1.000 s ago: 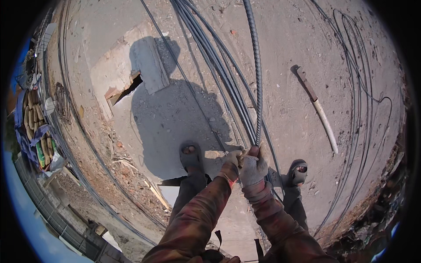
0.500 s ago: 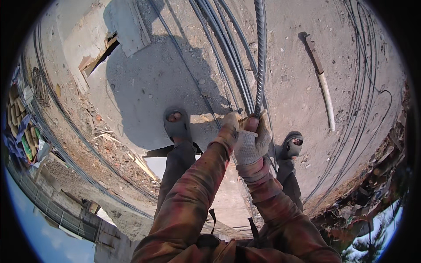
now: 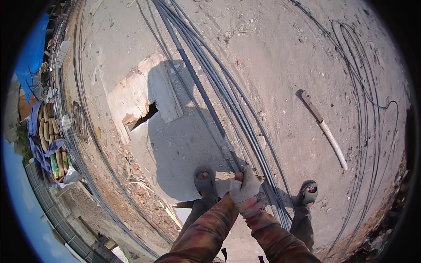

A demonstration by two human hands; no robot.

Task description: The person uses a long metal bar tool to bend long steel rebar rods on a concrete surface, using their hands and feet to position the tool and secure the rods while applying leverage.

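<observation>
Head: rod bundle (image 3: pixel 248 131) beside held rod (image 3: pixel 209 106)

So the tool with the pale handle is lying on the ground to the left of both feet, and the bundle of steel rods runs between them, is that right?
Not quite: the head view shows the pale-handled tool lying to the right of both feet, not the left. The bundle of steel rods does run between them.

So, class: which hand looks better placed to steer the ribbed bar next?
Probably the right hand: its pale glove and bare thumb are at the near visible end of the ribbed bar. The left sleeve runs in behind that glove, hiding the left hand's grip.
</observation>
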